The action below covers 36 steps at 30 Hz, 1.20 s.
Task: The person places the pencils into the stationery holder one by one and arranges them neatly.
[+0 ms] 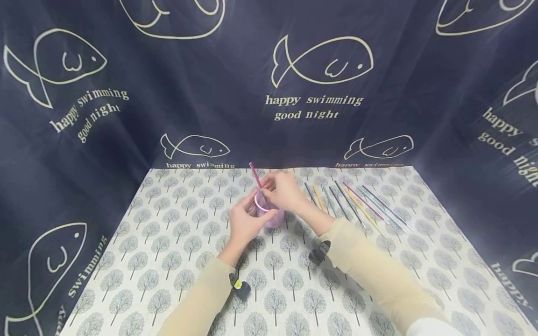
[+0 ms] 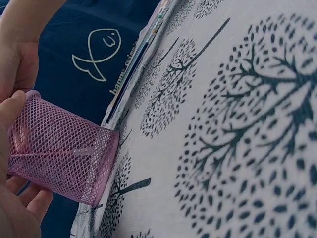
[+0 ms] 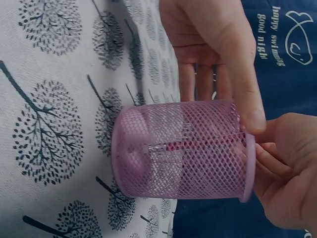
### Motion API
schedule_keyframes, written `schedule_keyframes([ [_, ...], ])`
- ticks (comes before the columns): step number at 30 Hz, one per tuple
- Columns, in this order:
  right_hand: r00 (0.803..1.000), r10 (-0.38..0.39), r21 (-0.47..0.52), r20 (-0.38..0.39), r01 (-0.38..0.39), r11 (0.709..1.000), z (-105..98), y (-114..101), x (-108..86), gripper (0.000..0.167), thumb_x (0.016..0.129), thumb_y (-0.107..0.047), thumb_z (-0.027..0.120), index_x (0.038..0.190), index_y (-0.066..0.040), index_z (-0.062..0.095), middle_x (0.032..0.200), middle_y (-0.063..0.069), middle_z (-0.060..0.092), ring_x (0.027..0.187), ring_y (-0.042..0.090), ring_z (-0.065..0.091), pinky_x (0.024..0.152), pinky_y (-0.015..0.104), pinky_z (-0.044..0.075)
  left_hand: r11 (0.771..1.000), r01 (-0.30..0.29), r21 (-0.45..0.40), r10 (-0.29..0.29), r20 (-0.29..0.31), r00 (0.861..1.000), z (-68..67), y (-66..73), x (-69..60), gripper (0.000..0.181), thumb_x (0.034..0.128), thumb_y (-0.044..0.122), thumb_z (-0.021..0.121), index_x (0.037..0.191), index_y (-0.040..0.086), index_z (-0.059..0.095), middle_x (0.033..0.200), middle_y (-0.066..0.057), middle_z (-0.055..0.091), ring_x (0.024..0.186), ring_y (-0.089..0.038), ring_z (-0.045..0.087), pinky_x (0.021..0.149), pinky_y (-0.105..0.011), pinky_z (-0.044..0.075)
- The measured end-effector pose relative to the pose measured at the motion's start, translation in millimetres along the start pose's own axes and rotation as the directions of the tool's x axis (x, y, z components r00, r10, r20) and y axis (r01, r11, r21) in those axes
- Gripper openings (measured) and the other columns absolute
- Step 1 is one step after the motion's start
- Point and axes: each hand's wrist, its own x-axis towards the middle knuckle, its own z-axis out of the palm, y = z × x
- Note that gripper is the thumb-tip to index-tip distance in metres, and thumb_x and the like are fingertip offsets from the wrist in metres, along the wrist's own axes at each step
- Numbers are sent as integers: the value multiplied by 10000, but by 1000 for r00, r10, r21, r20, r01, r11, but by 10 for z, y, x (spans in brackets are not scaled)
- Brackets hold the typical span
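Note:
A pink mesh pen holder [image 1: 275, 220] stands upright on the tree-print cloth. My left hand [image 1: 248, 223] grips it near the rim, its thumb on the near side; both wrist views show the holder [image 2: 64, 148] between thumb and fingers. A red pencil [image 1: 255, 174] rises out of the top, leaning slightly left. My right hand [image 1: 282, 190] pinches this pencil just above the rim. Through the mesh in the right wrist view, the pencil's [image 3: 185, 144] silvery lower end shows inside, near the bottom. The right hand's [image 3: 292, 168] fingertips are partly hidden behind the rim.
Several pencils lie spread on the cloth to the right, among them a yellow pencil [image 1: 364, 211], a red pencil [image 1: 367, 203] and dark and pale blue ones. The tree-print cloth [image 1: 176, 261] covers the table. A dark blue fish-print curtain [image 1: 235, 93] stands behind and at both sides.

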Motion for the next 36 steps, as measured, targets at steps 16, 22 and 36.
schedule_keyframes([
  [16,999,41,-67,2,-40,997,86,-20,-15,118,939,-106,806,1052,-74,800,988,74,839,868,199,810,775,272,702,1000,19,8,-19,2,1000,-29,15,-4,780,743,212,993,1427,47,655,1404,-184,694,1209,-375,739,1004,-429,661],
  [22,999,52,-57,-2,-52,997,62,-21,-56,111,960,-90,770,1066,-94,803,1010,75,838,886,207,810,791,294,708,1000,15,-7,-15,-7,1000,-41,-20,-19,785,730,222,1001,1422,67,664,1397,-184,700,1213,-395,734,1013,-470,654],
  [36,986,61,-35,-156,-67,997,-415,332,-181,168,964,-64,699,1105,-14,776,1031,161,822,916,305,807,848,425,716,999,47,-2,-47,-26,999,28,-34,6,824,706,242,1014,1421,36,659,1401,-214,691,1186,-404,744,986,-418,668],
])
